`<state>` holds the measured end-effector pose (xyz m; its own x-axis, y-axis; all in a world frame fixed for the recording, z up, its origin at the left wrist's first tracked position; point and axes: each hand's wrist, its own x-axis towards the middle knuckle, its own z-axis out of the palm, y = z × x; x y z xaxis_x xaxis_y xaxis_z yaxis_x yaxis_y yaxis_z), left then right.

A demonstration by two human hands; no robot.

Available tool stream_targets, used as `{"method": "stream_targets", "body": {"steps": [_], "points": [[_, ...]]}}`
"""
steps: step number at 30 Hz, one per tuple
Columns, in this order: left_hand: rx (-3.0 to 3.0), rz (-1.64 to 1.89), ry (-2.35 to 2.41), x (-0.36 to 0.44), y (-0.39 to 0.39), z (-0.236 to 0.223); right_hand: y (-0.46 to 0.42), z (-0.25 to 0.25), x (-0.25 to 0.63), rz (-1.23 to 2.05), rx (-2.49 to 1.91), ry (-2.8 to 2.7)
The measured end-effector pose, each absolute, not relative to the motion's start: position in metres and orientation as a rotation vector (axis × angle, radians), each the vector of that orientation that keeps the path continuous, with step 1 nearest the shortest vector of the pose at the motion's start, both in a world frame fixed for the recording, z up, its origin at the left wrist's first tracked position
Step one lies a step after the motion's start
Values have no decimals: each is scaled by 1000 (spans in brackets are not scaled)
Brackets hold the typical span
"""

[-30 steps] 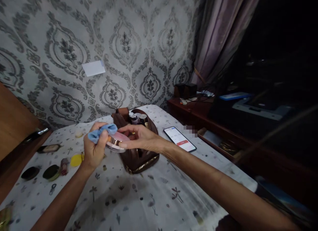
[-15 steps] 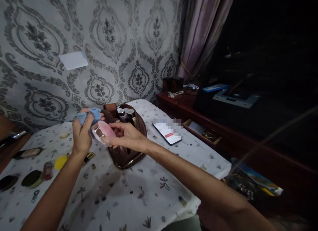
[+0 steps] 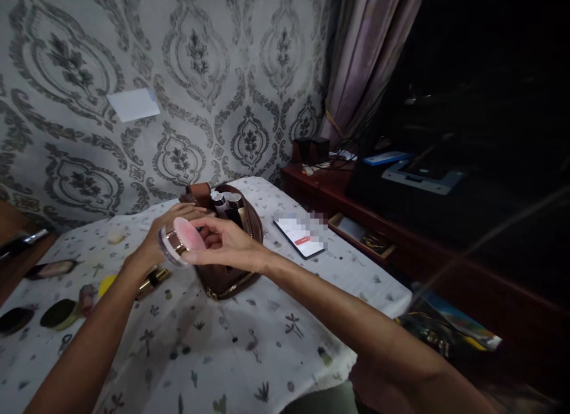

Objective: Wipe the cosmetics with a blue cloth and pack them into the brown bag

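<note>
My right hand (image 3: 231,246) pinches a round pink compact (image 3: 183,240) with a clear rim and gold clasp, tilted on edge above the table. My left hand (image 3: 167,230) reaches behind the compact toward the open brown cosmetic bag (image 3: 231,270); its fingers are mostly hidden by the compact, and the blue cloth is out of sight. Two small capped bottles (image 3: 225,201) stand in the bag.
A floral-print cloth covers the table (image 3: 249,348). A lit phone (image 3: 299,236) lies right of the bag. At the left lie a gold tube (image 3: 151,280), a yellow disc (image 3: 105,283) and dark compacts (image 3: 56,313). A dark wooden desk (image 3: 356,212) stands right.
My left hand with the blue cloth has dropped from beside the compact to behind it, toward the bag; the cloth no longer shows. The compact stays in my right hand.
</note>
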<state>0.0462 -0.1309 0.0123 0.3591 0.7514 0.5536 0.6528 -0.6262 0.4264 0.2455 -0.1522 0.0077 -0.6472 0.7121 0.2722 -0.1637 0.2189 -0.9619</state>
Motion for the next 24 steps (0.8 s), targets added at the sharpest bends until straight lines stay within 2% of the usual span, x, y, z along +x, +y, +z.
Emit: {"method": "stream_targets", "body": {"steps": [2, 6, 11, 24], "points": [[2637, 919, 1242, 47, -135, 15, -154, 10, 245, 1598, -495, -1710], [2760, 857, 1552, 49, -140, 10, -155, 13, 244, 1735, -458, -1589], [2739, 1115, 1772, 43, -149, -13, -148, 9, 243, 1805, -380, -1413], [2536, 1397, 1720, 26, -168, -38, -125, 12, 237, 1820, -470, -1213]]}}
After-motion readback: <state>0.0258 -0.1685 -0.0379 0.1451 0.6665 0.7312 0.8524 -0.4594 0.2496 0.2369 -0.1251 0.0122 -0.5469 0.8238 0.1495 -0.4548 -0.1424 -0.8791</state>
